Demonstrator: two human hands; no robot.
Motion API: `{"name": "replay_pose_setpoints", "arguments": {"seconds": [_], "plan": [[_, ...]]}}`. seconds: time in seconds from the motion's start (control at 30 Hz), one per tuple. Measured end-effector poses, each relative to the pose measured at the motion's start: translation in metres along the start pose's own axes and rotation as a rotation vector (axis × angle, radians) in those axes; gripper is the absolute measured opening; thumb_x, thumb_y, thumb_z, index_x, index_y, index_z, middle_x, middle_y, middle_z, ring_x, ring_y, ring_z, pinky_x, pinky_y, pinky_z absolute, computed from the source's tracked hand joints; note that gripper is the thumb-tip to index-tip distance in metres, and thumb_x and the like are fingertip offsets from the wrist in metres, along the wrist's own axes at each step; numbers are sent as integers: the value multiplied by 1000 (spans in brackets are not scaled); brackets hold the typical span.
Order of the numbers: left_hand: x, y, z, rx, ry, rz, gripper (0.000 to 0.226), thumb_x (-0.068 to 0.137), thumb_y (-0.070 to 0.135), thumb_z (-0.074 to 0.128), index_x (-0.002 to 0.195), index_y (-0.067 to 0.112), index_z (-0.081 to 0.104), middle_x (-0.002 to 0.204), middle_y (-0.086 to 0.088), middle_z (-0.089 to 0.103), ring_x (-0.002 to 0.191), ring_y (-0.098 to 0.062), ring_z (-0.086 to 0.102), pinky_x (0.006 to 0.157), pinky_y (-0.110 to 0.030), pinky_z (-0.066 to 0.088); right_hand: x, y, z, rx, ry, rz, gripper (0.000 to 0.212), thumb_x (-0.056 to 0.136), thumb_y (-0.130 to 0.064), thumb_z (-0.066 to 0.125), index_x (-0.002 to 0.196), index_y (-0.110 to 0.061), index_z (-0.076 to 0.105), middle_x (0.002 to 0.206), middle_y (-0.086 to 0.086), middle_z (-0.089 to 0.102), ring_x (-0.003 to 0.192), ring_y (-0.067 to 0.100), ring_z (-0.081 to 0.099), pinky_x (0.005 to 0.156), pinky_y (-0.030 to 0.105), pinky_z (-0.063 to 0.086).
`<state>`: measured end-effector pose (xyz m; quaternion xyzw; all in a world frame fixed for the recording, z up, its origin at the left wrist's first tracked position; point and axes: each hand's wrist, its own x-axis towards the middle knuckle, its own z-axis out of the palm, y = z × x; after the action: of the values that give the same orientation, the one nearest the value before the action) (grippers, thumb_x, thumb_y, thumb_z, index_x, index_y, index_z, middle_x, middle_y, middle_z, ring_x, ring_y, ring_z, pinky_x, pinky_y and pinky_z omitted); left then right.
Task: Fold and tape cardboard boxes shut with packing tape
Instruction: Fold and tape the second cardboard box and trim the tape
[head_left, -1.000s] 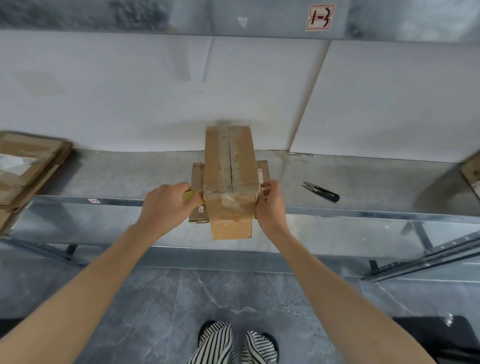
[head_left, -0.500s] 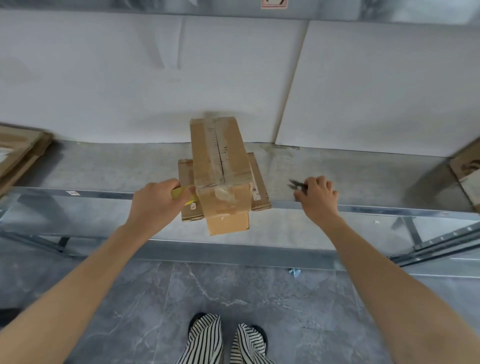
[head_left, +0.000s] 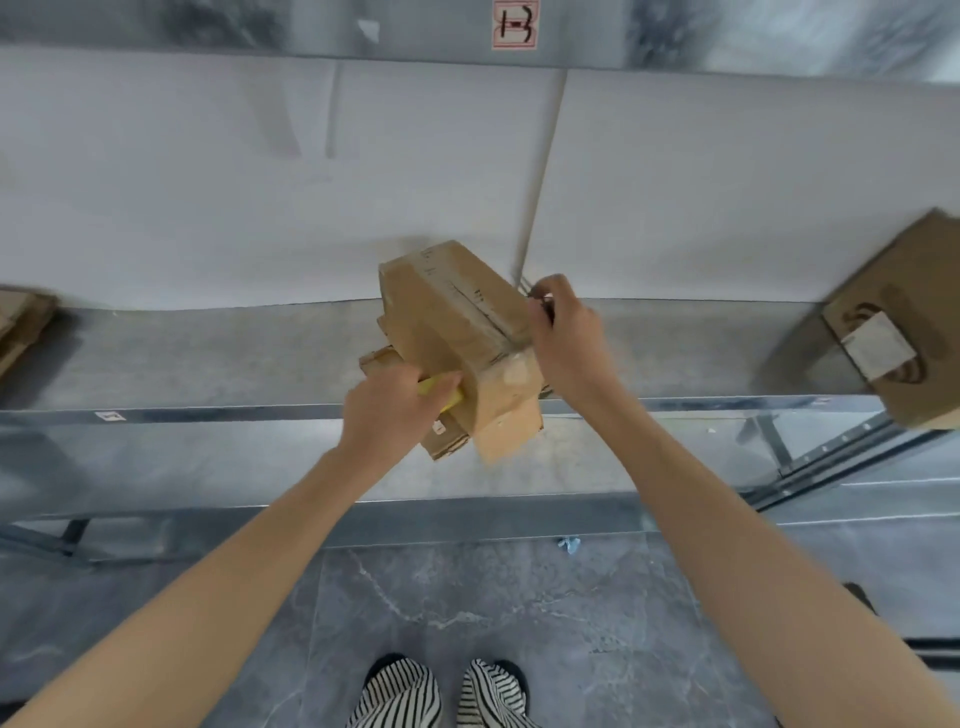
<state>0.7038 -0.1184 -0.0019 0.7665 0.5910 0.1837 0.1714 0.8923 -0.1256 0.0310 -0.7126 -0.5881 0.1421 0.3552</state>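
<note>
Cardboard box (head_left: 447, 317) sits mid-shelf, skewed, its near end poking out past the front edge of the metal shelf (head_left: 208, 353). It rests on a piece of flattened cardboard (head_left: 382, 358), and glossy tape (head_left: 511, 364) is wrapped over the near end. On the near left side, the left hand (head_left: 387, 415) is curled tight round a yellow handle (head_left: 441, 387), pressed right up against the box's left face. On the far right side, the right hand (head_left: 566, 338) is against the box's top right edge, fingers pinching small dark snips (head_left: 540, 301) whose tips stick out toward the wall. So the box is caught between both hands. Further out, a stack of flat cardboard (head_left: 21, 322) lies far left and another carton (head_left: 904, 322) far right. Striped shoes (head_left: 400, 696) stand on the grey floor below.
</note>
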Motion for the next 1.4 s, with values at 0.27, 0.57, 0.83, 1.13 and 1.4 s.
{"name": "replay_pose_setpoints", "arguments": {"seconds": [0.27,0.57,0.83,1.13,1.4], "plan": [[2,9,-8,-704,-528,-73,23,92,22,50,77,6,58,58,-8,61,52,-18,55,59,-33,47,-17,-12,14,-195,-232,120,50,89,-53,50,127,-22,42,117,-1,53,100,22,54,80,37,44],[12,-24,8,-595,-582,123,27,96,20,44,122,25,50,69,-5,63,50,-15,52,57,-34,46,-16,-14,16,-228,-246,163,65,87,-51,58,140,-25,31,129,2,49,111,24,51,92,46,46],[20,-12,16,-682,-621,59,17,95,16,45,97,16,62,86,-4,64,53,-18,51,59,-31,45,-49,-24,18,-276,29,234,47,95,-51,43,131,-21,46,121,7,55,106,26,54,82,35,43],[18,-13,16,-787,-639,31,19,93,9,47,82,18,60,80,-5,63,54,-19,51,60,-31,41,-134,-33,38,-56,21,454,33,100,-38,39,94,-11,57,75,1,58,64,17,46,55,30,34],[12,-17,7,-863,-700,-7,21,97,7,47,83,13,61,80,-9,64,46,-11,49,48,-23,43,-117,-30,56,31,-39,586,53,101,-43,29,104,1,59,87,12,58,76,21,48,65,34,36]]}}
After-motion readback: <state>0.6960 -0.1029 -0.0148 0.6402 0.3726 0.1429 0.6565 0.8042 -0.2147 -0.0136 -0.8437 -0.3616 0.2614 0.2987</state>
